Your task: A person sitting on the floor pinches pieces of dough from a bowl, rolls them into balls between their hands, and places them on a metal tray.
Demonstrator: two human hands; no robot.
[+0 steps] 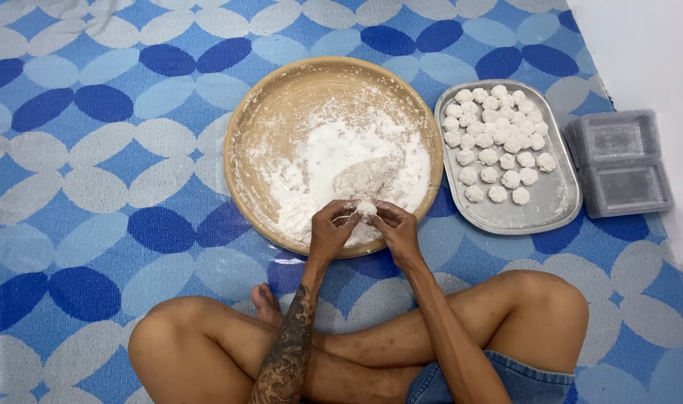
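a blue patterned mat [94,150] covered the floor, with large ovals in dark and pale blue, and everything sat on it. the biggest vessel was a round tan basin [260,112], wide and shallow, holding a spread of white flour [334,153] across its middle and near side, with a rough lump of dough [365,179] resting in the flour just beyond the hands. to the right of the basin, close beside its rim, lay an oblong metal tray [554,206] carrying many small white floured balls [498,142], bunched toward its far end and thinning toward the near end, where bare metal showed. further right, near the white wall, sat a stack of clear plastic boxes [619,161], apart from the tray by a narrow gap.

the left hand [331,228] and the right hand [395,228] met over the near rim of the basin, fingers curled inward and nearly closed, together pinching one small dough ball [367,209] between their fingertips. the ball was held just above the floured near side of the basin.

the person sat cross-legged, knees out to either side, the near basin rim close to the shins. the left half of the mat lay open; on the right, the tray and boxes filled the strip up to the wall.
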